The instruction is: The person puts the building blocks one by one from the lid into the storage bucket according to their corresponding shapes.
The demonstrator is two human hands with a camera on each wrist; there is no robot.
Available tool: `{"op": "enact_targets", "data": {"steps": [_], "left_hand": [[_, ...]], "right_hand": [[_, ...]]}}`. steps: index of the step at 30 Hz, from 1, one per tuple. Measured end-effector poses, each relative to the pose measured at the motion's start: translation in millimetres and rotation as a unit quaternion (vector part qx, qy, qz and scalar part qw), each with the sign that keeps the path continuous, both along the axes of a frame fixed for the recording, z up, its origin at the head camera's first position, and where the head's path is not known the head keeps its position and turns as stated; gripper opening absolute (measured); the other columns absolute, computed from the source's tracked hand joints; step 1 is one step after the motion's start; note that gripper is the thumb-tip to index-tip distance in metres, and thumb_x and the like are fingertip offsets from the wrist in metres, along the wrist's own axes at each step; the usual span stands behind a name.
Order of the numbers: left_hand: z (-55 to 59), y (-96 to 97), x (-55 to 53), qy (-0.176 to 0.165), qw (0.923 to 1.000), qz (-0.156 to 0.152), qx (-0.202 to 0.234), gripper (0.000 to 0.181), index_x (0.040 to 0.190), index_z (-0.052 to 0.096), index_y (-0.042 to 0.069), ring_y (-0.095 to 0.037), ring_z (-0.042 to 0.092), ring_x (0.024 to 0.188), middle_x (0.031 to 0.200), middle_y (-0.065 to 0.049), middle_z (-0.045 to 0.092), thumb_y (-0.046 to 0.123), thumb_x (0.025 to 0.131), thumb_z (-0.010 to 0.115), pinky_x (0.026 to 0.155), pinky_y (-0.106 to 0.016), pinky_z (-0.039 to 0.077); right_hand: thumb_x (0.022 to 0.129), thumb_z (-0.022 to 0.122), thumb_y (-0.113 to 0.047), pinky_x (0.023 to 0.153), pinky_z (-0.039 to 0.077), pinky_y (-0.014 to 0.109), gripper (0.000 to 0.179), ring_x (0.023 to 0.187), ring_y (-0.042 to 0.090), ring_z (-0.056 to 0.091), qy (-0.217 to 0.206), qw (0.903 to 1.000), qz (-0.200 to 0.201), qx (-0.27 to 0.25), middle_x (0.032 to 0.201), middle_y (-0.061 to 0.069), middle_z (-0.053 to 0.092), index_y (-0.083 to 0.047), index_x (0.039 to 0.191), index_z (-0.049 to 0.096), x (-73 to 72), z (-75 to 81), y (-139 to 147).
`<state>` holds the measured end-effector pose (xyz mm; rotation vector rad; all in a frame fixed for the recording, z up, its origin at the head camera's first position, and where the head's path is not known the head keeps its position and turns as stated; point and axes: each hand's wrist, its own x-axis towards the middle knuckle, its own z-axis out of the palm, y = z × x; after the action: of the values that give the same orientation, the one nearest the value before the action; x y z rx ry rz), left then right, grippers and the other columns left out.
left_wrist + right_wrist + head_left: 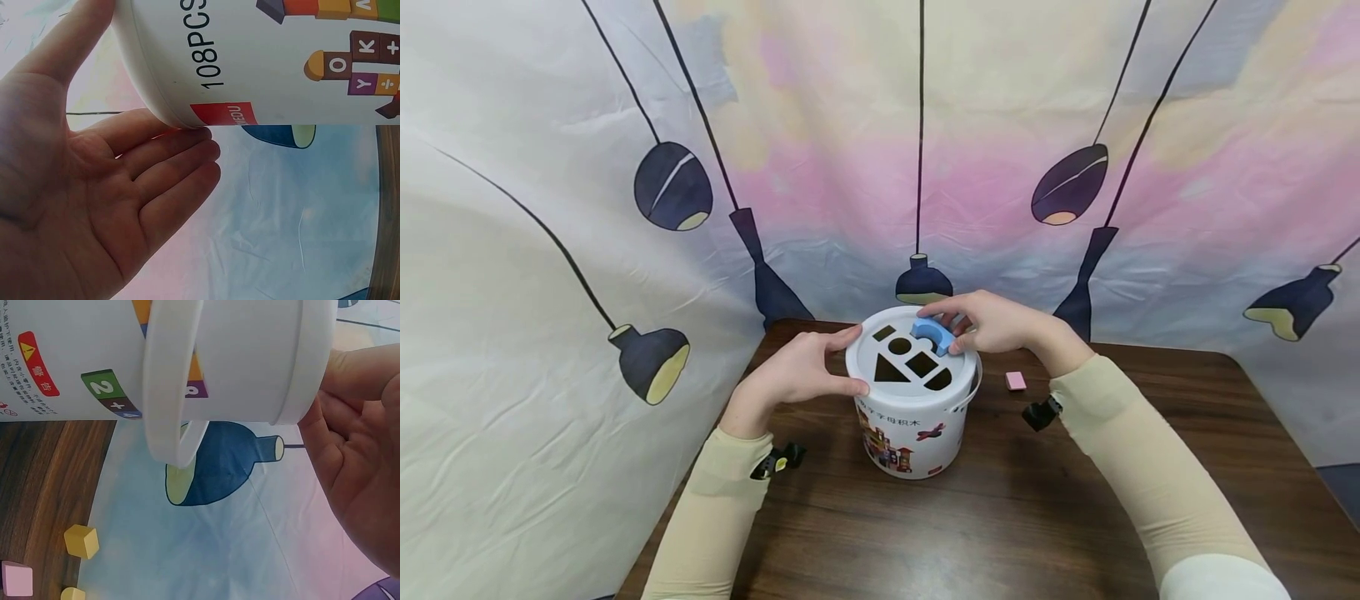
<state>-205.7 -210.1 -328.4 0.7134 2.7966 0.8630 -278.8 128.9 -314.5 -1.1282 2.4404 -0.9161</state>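
Note:
A white bucket (913,446) with printed toy blocks on its side stands on the table, its white lid (898,402) pierced by several shaped holes. My left hand (797,367) rests against the lid's left edge, thumb toward the front. In the left wrist view, the fingers (172,172) of that hand lie nearly straight beside the rim. Between thumb and fingertips, my right hand (1000,323) pinches a blue arch-shaped block (933,335) at the far right part of the lid. The bucket hides that block in the right wrist view.
A pink block (1016,381) lies on the wooden table (1000,525) to the right of the bucket. The right wrist view shows a yellow cube (81,541) and a rounded yellow block (73,594). The bucket's white handle (165,394) hangs on its right side. A lamp-patterned cloth (850,167) stands behind.

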Motion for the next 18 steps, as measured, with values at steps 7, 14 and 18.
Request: {"op": "enact_targets", "data": {"steps": [7, 14, 18], "left_hand": [[-0.1, -1.6, 0.3, 0.001, 1.0000, 0.000, -0.003, 0.103, 0.164, 0.043, 0.013, -0.024, 0.048, 0.148, 0.163, -0.006, 0.048, 0.053, 0.082, 0.091, 0.116, -0.051, 0.044], [0.5, -1.1, -0.1, -0.001, 1.0000, -0.001, -0.004, 0.103, 0.164, 0.042, 0.013, -0.024, 0.047, 0.148, 0.163, -0.005, 0.047, 0.053, 0.083, 0.091, 0.116, -0.051, 0.044], [0.7, -0.4, 0.2, 0.001, 1.0000, -0.003, -0.003, 0.103, 0.164, 0.042, 0.014, -0.023, 0.048, 0.148, 0.163, -0.005, 0.047, 0.053, 0.083, 0.091, 0.115, -0.050, 0.045]], "right_hand": [[0.097, 0.078, -0.003, 0.100, 0.057, 0.052, 0.068, 0.120, 0.033, 0.069, -0.004, 0.9998, -0.013, 0.017, 0.136, 0.016, 0.066, -0.016, 0.159, 0.055, 1.7, 2.4, -4.6], [0.095, 0.077, 0.001, 0.099, 0.058, 0.050, 0.067, 0.121, 0.033, 0.070, 0.001, 0.9995, -0.016, 0.026, 0.137, 0.016, 0.066, -0.014, 0.158, 0.056, 4.2, 5.1, -6.7], [0.095, 0.075, 0.002, 0.100, 0.058, 0.049, 0.063, 0.122, 0.033, 0.069, 0.011, 0.9997, -0.008, 0.018, 0.142, 0.015, 0.065, -0.010, 0.155, 0.059, 6.0, 4.6, -5.2]]}}
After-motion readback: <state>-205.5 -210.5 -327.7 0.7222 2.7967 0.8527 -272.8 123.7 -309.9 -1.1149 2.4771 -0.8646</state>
